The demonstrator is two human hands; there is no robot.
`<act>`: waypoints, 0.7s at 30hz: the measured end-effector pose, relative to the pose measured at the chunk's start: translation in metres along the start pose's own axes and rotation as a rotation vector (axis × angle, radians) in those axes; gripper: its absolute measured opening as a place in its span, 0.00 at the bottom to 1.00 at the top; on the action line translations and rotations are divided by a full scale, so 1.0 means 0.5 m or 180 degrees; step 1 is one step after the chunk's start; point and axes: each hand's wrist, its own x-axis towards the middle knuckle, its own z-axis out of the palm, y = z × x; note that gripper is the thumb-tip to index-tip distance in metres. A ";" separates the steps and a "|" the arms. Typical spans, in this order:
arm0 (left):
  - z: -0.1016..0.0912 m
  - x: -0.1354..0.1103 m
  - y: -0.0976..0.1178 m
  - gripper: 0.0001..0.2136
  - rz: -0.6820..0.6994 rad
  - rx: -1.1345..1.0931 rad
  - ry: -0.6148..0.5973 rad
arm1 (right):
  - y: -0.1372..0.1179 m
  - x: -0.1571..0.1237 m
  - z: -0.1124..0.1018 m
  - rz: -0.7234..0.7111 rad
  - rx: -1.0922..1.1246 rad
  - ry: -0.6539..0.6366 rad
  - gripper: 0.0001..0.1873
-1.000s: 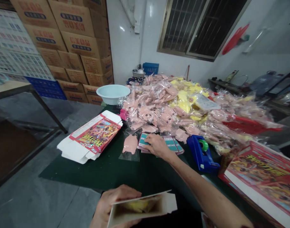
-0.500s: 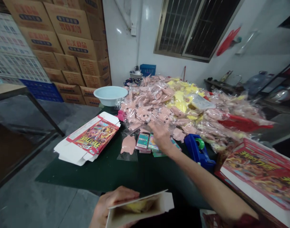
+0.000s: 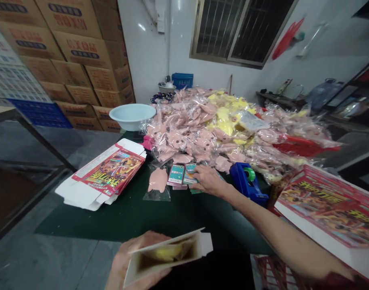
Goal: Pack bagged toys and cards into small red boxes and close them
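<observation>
My left hand [image 3: 136,257] is wrapped around a small open carton [image 3: 172,249] at the bottom of the view. The carton's open end faces up, with an end flap sticking out to the right, and a yellow item [image 3: 169,253] lies inside. Over the dark green table, my right hand [image 3: 210,180] reaches to a stack of printed cards [image 3: 189,172], its thumb and fingers apart on the stack's right part. Another pile of cards [image 3: 176,174] sits just left of it. Beside that lies a bagged pink animal-shaped piece [image 3: 157,180].
A large heap of bagged pink and yellow pieces [image 3: 199,125] covers the table's back. A blue tape dispenser [image 3: 249,183] stands right of the cards. Flat printed cartons [image 3: 112,169] lie left; red printed boxes [image 3: 329,205] sit right. A pale blue basin [image 3: 132,117] stands behind.
My right hand has drawn back from the edge of the heap and come down onto the cards. The left hand still holds the carton. The whole view has shifted slightly.
</observation>
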 end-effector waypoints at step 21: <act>-0.010 -0.005 -0.021 0.14 -0.0673 -0.0418 -0.0485 | 0.040 0.009 0.035 -0.0064 0.0532 0.0329 0.09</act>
